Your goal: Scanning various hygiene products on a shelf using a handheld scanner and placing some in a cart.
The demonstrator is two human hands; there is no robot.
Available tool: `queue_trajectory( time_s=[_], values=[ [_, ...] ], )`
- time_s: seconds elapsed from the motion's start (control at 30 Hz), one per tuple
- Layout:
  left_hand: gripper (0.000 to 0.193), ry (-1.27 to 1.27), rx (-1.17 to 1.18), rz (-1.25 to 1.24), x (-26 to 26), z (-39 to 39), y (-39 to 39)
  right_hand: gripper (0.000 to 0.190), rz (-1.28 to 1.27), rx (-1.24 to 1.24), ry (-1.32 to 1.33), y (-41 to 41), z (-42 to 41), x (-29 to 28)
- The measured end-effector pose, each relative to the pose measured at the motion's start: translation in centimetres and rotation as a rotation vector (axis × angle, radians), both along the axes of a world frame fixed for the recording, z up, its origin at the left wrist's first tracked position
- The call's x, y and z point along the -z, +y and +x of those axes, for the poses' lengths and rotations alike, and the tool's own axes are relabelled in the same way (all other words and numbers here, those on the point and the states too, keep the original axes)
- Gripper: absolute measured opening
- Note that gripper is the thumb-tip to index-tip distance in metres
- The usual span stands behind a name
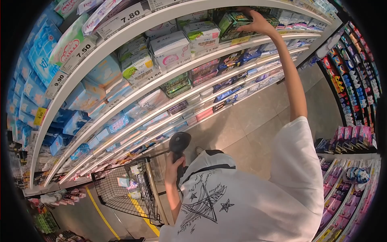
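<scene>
My right hand (259, 24) reaches up to a shelf and grips the near end of a dark green-and-black box (234, 23), thumb in front and fingers over the top. Beside that box stand a white-and-green package (204, 34) and a white package with a pink mark (170, 48). Low in the view, my left hand (176, 171) is wrapped around the handle of a black handheld scanner (179, 142). The scanner's head points up, towards the shelves. Part of its handle is hidden by my fingers.
Curved-looking white shelf edges (136, 82) with price tags cross the view. A black wire shopping cart (121, 193) holding a few packages stands at lower left. More stocked shelves (338, 193) line the right side. Tiled floor (242, 121) lies between.
</scene>
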State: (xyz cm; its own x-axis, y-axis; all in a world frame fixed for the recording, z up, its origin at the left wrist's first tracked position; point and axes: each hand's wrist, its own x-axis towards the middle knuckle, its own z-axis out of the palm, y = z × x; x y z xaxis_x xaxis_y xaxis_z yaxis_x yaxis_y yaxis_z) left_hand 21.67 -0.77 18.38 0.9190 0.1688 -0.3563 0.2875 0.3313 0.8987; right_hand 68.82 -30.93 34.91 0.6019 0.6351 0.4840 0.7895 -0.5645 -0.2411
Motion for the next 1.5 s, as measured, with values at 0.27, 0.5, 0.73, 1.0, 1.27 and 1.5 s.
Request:
queue_trajectory(
  time_s=[0.27,0.5,0.73,1.0,1.27,1.5],
  values=[
    [0.029,-0.018,0.007,-0.017,-0.3,0.0,-0.1,0.069,0.372,-0.032,0.155,-2.0,-4.8,0.3],
    [0.029,-0.093,0.029,0.0,-0.4,-0.1,-0.1,0.044,1.434,-0.132,1.157,3.0,-15.5,9.1],
    [0.033,-0.089,0.052,0.05,0.5,-1.3,0.0,0.043,1.548,-0.132,1.712,9.9,-25.7,17.4],
    [0.036,-0.129,0.087,0.112,0.8,-2.9,1.1,0.045,1.333,0.156,1.613,13.0,-29.6,19.7],
    [0.037,-0.082,0.056,0.061,0.7,-4.0,2.4,0.053,1.072,0.199,1.385,15.1,-31.7,17.5],
    [0.039,-0.095,0.051,0.013,0.0,-4.7,3.7,0.051,1.025,0.291,1.468,16.9,-32.6,16.9]
  ],
)
